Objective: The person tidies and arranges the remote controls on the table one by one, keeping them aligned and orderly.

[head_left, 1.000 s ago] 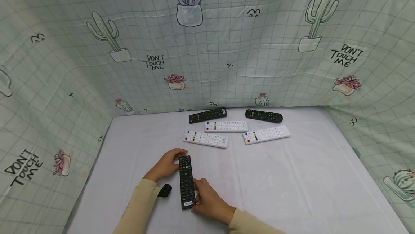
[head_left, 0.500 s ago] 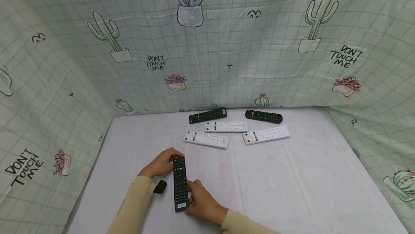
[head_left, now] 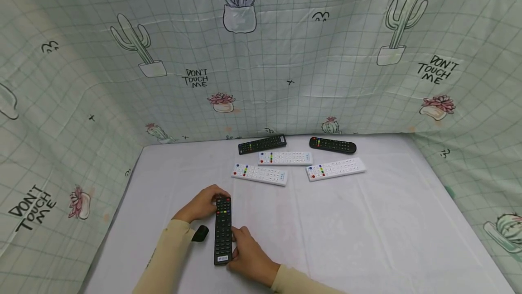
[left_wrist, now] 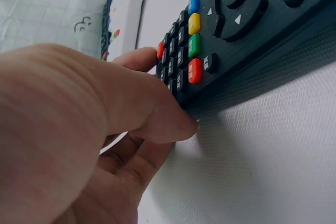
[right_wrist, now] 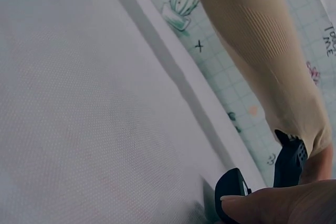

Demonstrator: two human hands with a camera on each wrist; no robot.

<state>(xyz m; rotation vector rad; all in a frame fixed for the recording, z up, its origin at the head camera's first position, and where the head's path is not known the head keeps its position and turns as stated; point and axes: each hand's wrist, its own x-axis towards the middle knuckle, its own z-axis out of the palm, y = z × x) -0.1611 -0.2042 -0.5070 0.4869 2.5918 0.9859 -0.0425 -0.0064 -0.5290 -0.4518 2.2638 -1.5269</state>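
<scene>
A long black remote control (head_left: 223,235) stands lengthwise between both hands at the left front of the table. My left hand (head_left: 201,204) grips its far end; up close in the left wrist view, the thumb (left_wrist: 163,114) lies along the edge near the coloured buttons, with fingers around the end. The near end, which bears a white label, is held along its right side by my right hand (head_left: 250,257). Only the right thumb (right_wrist: 278,203) shows in the right wrist view, and the remote cannot be made out there.
Farther back lie three white remotes, at left (head_left: 259,175), middle (head_left: 285,158) and right (head_left: 335,169). Behind them are two black remotes, left (head_left: 262,144) and right (head_left: 332,145). Cactus-print cloth (head_left: 261,58) walls the white table (head_left: 346,230). A black wrist device (head_left: 200,233) is on the left wrist.
Both hands have shifted left together with the black remote, and it has turned slightly to stand straighter. The other remotes have stayed in place.
</scene>
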